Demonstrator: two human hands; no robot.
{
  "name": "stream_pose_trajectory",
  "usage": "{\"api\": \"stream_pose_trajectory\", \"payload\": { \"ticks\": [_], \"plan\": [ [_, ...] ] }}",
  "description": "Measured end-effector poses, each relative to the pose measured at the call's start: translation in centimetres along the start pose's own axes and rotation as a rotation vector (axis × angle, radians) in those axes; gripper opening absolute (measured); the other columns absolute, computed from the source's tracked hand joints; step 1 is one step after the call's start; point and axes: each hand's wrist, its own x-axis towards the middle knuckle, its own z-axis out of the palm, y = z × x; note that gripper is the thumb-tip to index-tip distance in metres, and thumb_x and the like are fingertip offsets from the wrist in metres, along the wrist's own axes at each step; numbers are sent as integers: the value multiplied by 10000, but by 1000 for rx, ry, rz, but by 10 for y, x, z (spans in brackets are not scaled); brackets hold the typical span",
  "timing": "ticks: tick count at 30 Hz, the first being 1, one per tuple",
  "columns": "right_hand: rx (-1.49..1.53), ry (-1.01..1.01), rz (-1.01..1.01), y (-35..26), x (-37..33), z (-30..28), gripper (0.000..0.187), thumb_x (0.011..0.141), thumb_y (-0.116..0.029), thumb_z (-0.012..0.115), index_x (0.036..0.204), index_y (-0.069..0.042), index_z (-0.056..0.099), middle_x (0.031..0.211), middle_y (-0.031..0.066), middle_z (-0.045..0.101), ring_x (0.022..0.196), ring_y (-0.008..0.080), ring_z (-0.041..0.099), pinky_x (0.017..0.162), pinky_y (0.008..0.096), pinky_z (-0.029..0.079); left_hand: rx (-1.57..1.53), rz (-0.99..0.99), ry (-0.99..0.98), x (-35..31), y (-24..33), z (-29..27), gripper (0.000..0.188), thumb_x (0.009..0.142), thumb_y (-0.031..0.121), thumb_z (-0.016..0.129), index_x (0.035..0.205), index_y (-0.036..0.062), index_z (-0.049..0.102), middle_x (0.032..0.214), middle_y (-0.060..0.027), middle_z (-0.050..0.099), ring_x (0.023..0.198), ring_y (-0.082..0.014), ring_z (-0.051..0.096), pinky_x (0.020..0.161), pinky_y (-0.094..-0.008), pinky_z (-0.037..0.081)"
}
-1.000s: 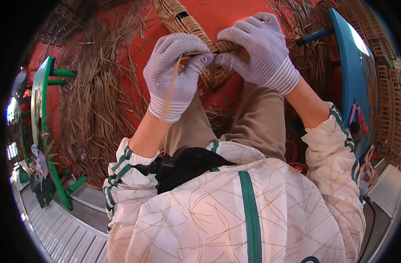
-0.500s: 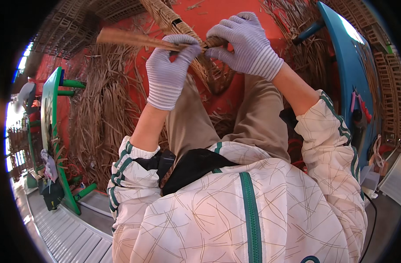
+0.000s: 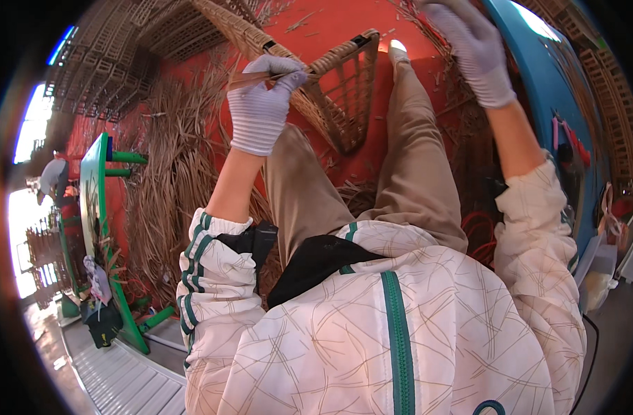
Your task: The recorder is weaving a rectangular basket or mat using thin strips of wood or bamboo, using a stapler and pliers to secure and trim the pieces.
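My left hand [image 3: 264, 107], in a white knitted glove, pinches a flat brown strip [image 3: 241, 80] against the rim of a woven basket-like frame [image 3: 336, 59]. The frame stands tilted between my knees, with wrapped edges and an open lattice side facing right. Part of the strip and the rim is covered by my fingers. Away from the frame, up at the top right, is my gloved right hand [image 3: 472, 55]. It is beside the blue table, its fingers partly smeared and cut off by the picture's edge, so what they hold, if anything, is hidden.
Loose brown strips [image 3: 174, 152] lie heaped on the red floor to my left. Stacked woven frames [image 3: 98, 62] fill the far left. A green-edged table [image 3: 94, 180] stands at left, a blue table [image 3: 531, 76] at right with a pink-handled tool [image 3: 571, 142].
My right hand has left the rim and swung up and right. The frame has turned so its lattice side shows. My left hand stays at the rim with the strip; my right leg has stretched forward.
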Motion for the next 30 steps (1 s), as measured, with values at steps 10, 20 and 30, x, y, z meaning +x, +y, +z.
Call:
{"api": "stream_pose_trajectory", "payload": {
  "ticks": [10, 20, 30],
  "plan": [
    [-995, 355, 290, 36, -145, -216, 281, 955, -310, 635, 1118, -98, 721, 1147, 104, 699, 1071, 250, 657, 923, 346, 496, 81, -33, 30, -8, 1, -1, 70, 841, -81, 692, 861, -18, 668, 830, -80, 690, 791, -142, 662, 744, -291, 561],
    [-1421, 381, 410, 38, -249, -248, 274, 923, -334, 618, 1042, -104, 707, 1032, 164, 681, 1020, 369, 625, 904, 465, 489, 59, 2, 60, -6, -10, -1, 100, 875, -70, 670, 933, 10, 653, 928, -68, 672, 913, -143, 626, 844, -288, 519],
    [-1520, 378, 740, 32, -251, -248, 294, 885, -393, 648, 1067, -164, 680, 1065, 127, 663, 1009, 363, 611, 896, 474, 486, 183, -80, 24, -9, -65, -35, 54, 935, -7, 638, 977, 13, 611, 956, -42, 625, 873, -128, 590, 830, -279, 503]
  ]
}}
